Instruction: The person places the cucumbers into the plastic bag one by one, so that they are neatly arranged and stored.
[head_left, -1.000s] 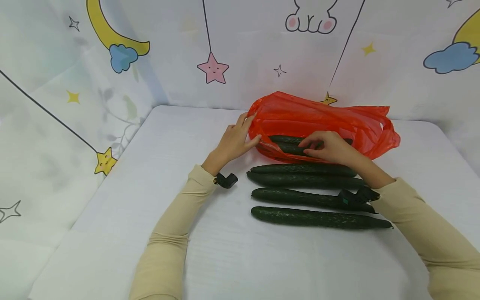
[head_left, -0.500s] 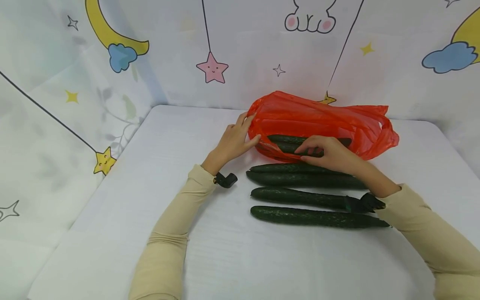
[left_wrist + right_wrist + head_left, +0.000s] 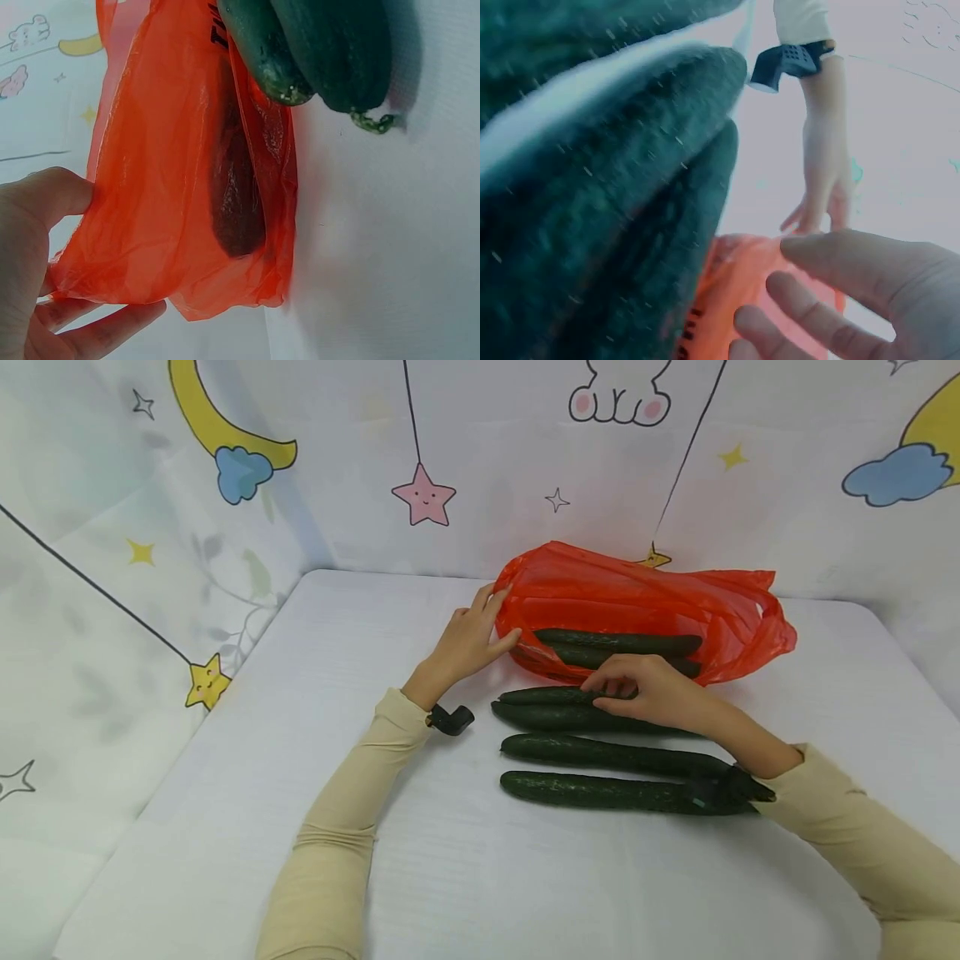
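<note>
My left hand (image 3: 467,643) holds the left edge of a red plastic bag (image 3: 585,578), which lies on its side with its mouth facing me. In the left wrist view the thumb is on one side of the bag film and the fingers on the other. Two dark green cucumbers (image 3: 618,642) show inside the bag. Just in front of it, my right hand (image 3: 651,692) hovers over the rearmost cucumbers (image 3: 551,718) on the table, fingers loosely bent. In the right wrist view nothing is between its fingers, and they appear apart from the cucumbers (image 3: 607,142).
Two more cucumbers lie nearer me: a middle one (image 3: 585,752) and a front one (image 3: 585,790), roughly parallel to the others. A white cloth covers the table (image 3: 480,885). Behind it hangs a backdrop (image 3: 495,427) printed with stars, moons and clouds.
The right hand has drawn back from the bag's mouth toward me and now hovers over the rearmost loose cucumbers. The cucumbers in the bag are more exposed. The left hand stays in place.
</note>
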A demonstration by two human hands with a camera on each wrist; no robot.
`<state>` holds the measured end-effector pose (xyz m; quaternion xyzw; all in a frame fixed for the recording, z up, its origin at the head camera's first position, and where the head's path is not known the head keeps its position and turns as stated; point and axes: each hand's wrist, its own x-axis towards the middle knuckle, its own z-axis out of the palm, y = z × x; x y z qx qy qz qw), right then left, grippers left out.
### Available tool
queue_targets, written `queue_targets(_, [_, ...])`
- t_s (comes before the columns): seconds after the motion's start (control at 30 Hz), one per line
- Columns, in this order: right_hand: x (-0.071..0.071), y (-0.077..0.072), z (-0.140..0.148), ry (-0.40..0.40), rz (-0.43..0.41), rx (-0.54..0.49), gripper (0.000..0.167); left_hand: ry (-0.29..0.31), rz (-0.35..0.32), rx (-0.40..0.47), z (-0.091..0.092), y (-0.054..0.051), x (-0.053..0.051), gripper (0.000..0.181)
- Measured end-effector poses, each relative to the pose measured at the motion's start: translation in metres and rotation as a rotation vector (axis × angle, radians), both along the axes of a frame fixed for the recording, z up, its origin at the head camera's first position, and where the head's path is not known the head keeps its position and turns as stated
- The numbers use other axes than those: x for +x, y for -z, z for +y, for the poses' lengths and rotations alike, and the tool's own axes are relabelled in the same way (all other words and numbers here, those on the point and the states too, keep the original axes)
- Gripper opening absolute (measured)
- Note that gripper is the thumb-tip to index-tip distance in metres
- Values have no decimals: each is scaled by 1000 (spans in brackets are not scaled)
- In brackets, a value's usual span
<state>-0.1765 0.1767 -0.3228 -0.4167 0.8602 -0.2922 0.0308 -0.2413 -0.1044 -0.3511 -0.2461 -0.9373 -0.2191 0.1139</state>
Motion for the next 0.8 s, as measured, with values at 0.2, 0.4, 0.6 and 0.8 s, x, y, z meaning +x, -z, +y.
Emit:
queue_targets(0.2, [2,12,0,51,-44,46,21,2,8,3,0,1,-1,65])
queue_targets(0.4, [3,22,0,58,-33,54,24,2,13,-4,-1,0,0,65])
queue_targets(0.6, [3,26,1,63,-26,103,30,7,6,-5,0,1,-1,65])
queue_targets(0.8, [3,27,-2,63,-2,234,42,6,-5,1,-1,0,0,65])
